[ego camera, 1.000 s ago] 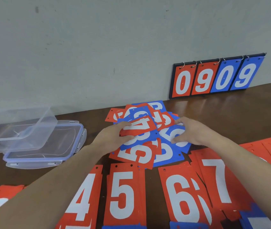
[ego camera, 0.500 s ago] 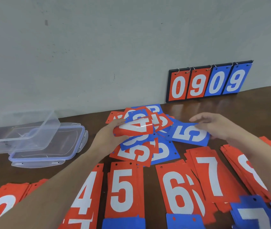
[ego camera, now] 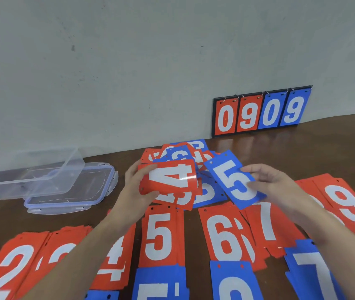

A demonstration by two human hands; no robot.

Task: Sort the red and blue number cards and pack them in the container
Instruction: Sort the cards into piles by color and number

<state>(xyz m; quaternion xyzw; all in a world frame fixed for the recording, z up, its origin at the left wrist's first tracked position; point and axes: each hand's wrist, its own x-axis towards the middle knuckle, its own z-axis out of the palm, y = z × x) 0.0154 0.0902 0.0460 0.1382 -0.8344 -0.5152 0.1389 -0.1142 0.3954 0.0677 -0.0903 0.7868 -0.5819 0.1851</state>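
Note:
My left hand (ego camera: 136,189) grips a red card with a white 4 (ego camera: 170,178), turned sideways and lifted above a mixed heap of red and blue cards (ego camera: 185,152). My right hand (ego camera: 274,182) pinches a blue card with a 5 (ego camera: 233,179) by its right edge, held tilted over the heap. Sorted red stacks lie in a row nearer me: the red 2 stack (ego camera: 12,269), the red 5 stack (ego camera: 159,234), the red 6 stack (ego camera: 224,237), the red 7 stack (ego camera: 267,224) and the red 9 stack (ego camera: 347,202). Blue stacks lie below them, a blue 5 stack (ego camera: 159,284) among them. The clear container (ego camera: 31,172) stands at the left.
The container leans on its clear lid with blue seal (ego camera: 70,195). A flip scoreboard reading 0909 (ego camera: 261,112) stands against the grey wall at the back right. Bare brown table (ego camera: 302,146) shows between the scoreboard and the cards.
Both hands have lifted their cards off the heap. The red 4 rose in my left hand; my right hand drew the blue 5 out to the right and raised it.

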